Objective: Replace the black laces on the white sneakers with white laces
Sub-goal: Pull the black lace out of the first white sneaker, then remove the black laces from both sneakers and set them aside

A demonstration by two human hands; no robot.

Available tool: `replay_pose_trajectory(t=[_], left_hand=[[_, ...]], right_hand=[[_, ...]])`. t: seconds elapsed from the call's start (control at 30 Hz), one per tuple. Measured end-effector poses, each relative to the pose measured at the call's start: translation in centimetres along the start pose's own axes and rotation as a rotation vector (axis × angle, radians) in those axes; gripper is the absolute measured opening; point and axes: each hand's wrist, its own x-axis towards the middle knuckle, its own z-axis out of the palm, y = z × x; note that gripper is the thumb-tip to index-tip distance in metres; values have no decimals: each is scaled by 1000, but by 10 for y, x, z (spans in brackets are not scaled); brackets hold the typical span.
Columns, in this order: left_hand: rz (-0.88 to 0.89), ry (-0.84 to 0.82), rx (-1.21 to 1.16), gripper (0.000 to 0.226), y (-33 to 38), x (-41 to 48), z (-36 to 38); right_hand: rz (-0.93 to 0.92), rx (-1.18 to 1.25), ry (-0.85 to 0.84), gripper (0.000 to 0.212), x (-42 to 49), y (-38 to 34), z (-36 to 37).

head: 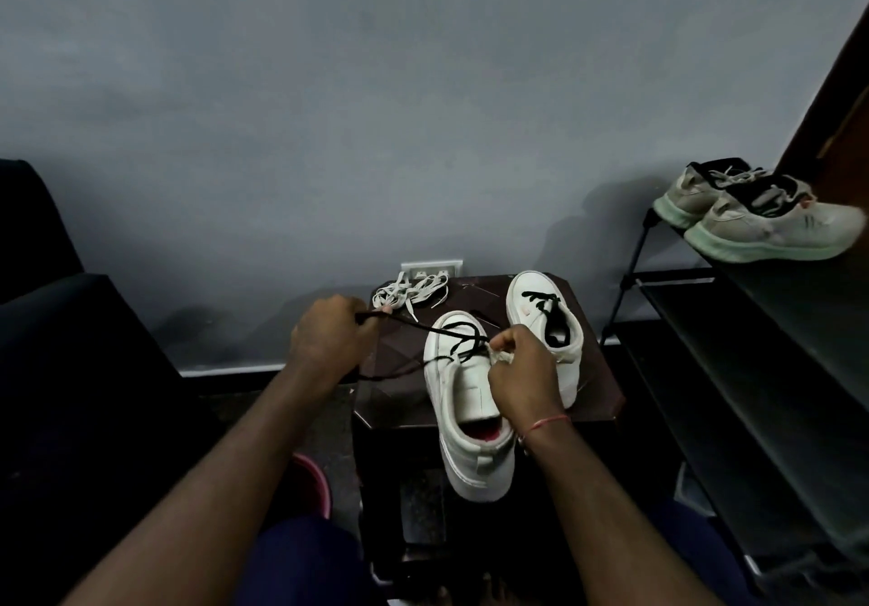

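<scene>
Black lace (451,330): soft, light and limp. It would follow whatever pulled it and would probably drag only where it crossed through the eyelets. It looked best taken close to an eyelet or by its tip, not mid-span. It ran from the front eyelets of the near sneaker out to the left, taut in that stretch, with slack trailing down past the tabletop's left edge.
Near sneaker (470,464): likely light, with a firm sole and a pliable upper. It lay on the tabletop (599,384) with its heel toward the person and overhanging the near edge, so it probably needed bracing against any tug.
Left hand (329,340): fingers curled round the black lace, held out to the left of the sneaker, wrist roughly in line with the forearm.
Right hand (522,375): set over the near sneaker's right side, fingertips pinching the edge of the upper beside the eyelets — seemingly steadying it. Whether it also held the lace could not be told.
Far sneaker (526,290): just beside the near one on its right, toe pointing away, black lace in its eyelets.
White laces (414,290): a loose heap at the tabletop's far left corner, near the left hand but not held — equally soft, and easiest to take by their tips.
</scene>
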Motion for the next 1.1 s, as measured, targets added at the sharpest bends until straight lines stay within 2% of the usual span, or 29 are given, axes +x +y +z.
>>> replay_pose_trajectory(t=[0.2, 0.3, 0.37, 0.5, 0.57, 0.63, 0.7, 0.77, 0.83, 0.93, 1.03, 1.1], left_hand=[[-215, -104, -475, 45, -19, -11, 44], [-277, -87, -529, 43, -21, -28, 67], [-311, -35, -550, 37, -20, -35, 77], [-384, -134, -605, 30, -25, -38, 93], [-400, -180, -614, 30, -31, -39, 102], [-444, -214, -611, 36, -35, -39, 107], [-494, -226, -642, 40, -35, -41, 110], [-558, -234, -766, 32, -34, -43, 110], [-626, -240, -928, 21, -32, -45, 109], [-660, -272, -1013, 28, -37, -44, 113], [-710, -322, -1067, 55, -44, -42, 118], [-742, -330, -1093, 54, -45, -46, 119]], right_hand=[[41, 104, 10, 24, 16, -12, 14], [-47, 202, 15, 15, 0, -12, 11], [-125, 274, 157, 14, -10, -6, -4], [-176, 315, 583, 8, -8, 22, -44], [-111, 294, 642, 7, 2, 38, -56], [10, 235, 549, 5, 11, 53, -60], [114, 162, 380, 18, 19, 68, -58], [155, 92, 280, 32, 23, 78, -56], [150, 51, 247, 48, 23, 84, -53], [112, -38, 260, 64, 18, 91, -49], [123, -69, 262, 53, 15, 90, -52], [148, -23, 265, 38, 10, 88, -56]])
